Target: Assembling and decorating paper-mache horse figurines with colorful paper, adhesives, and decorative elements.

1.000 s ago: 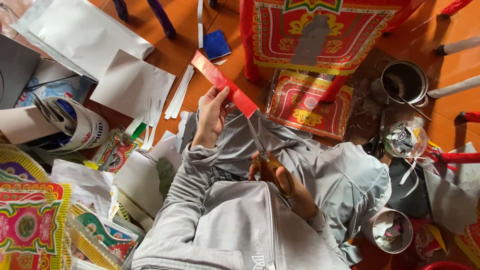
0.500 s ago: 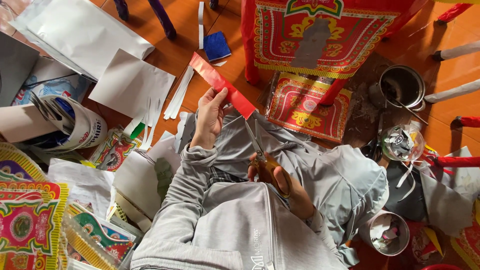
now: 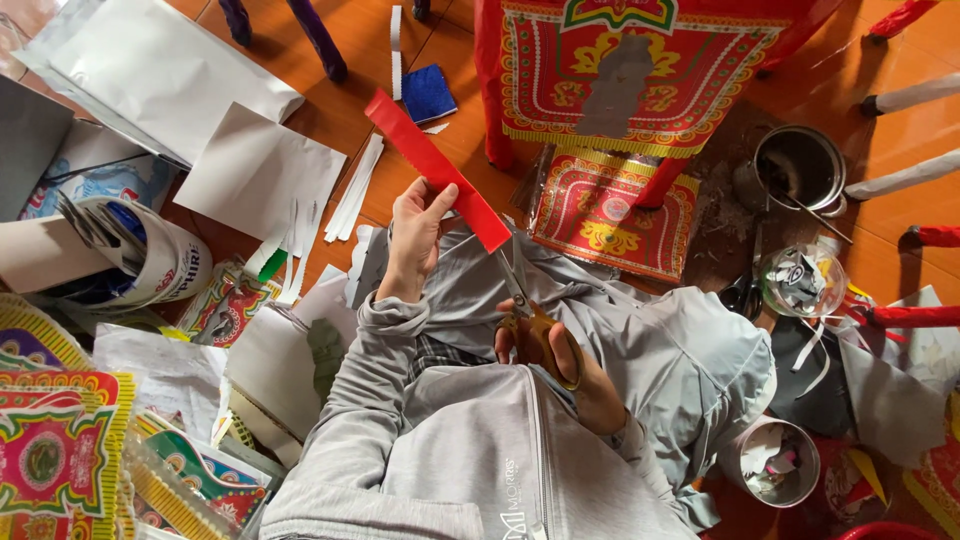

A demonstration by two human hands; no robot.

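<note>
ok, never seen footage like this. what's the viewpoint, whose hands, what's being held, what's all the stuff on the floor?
There is no machine here. One camera is worn on a person's head and looks straight down, so you see their grey jacket, lap and both bare hands.

The left hand holds a long red paper strip up by its edge. The right hand grips scissors with orange handles, blades pointing up at the strip's lower end.

Around them on the orange floor: white paper sheets, thin white offcuts, a small blue square, red and gold patterned paper pieces, a metal pot and a tin of scraps.
</note>
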